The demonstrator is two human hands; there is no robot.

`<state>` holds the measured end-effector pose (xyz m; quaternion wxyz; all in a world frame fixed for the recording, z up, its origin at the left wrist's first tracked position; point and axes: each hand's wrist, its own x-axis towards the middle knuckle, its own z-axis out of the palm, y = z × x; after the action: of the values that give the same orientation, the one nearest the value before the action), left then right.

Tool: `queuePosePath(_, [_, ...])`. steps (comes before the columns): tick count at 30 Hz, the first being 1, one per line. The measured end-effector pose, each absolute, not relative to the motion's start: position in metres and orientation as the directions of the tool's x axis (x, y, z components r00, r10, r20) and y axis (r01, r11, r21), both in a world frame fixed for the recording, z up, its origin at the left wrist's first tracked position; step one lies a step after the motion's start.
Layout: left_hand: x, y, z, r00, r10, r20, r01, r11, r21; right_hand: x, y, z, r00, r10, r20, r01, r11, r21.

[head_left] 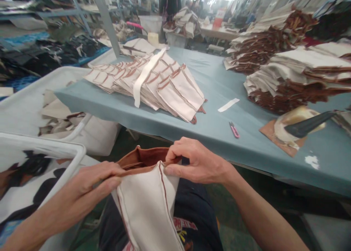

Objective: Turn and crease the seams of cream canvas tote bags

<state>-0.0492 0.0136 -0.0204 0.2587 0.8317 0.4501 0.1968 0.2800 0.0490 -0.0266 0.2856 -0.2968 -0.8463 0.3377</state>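
Note:
An off-white fabric bag piece with brown seams and a brown inside hangs in front of me, its mouth facing up. My left hand pinches the brown rim at the left corner. At the right, my right hand grips the same rim close to a seam corner, thumb on the outside. Between the two hands the front edge is stretched, and the brown lining shows behind it. The lower end of the bag piece runs out of view over my dark clothing.
On the blue-covered table lie a fanned stack of similar pieces, a white strip, pink thread snips and a glue pot with a black-handled brush. Tall fabric piles stand right; white bins stand left.

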Motion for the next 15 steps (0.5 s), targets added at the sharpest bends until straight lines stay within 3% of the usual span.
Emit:
queuePosePath(3, [-0.038, 0.022, -0.017, 0.574, 0.816, 0.067, 0.565, -0.453, 0.689, 0.268, 0.044, -0.012, -0.670, 0.648, 0.361, 0.220, 0.638, -0.738])
queuePosePath(10, [0.002, 0.037, 0.022, 0.722, 0.646, 0.247, 0.275, -0.596, 0.754, 0.254, 0.045, 0.004, -0.659, 0.612, 0.437, 0.134, 0.667, -0.733])
queuePosePath(15, [0.004, 0.037, 0.021, 0.675, 0.712, 0.195, 0.366, -0.552, 0.749, 0.253, 0.050, -0.004, -0.646, 0.647, 0.405, 0.124, 0.613, -0.780])
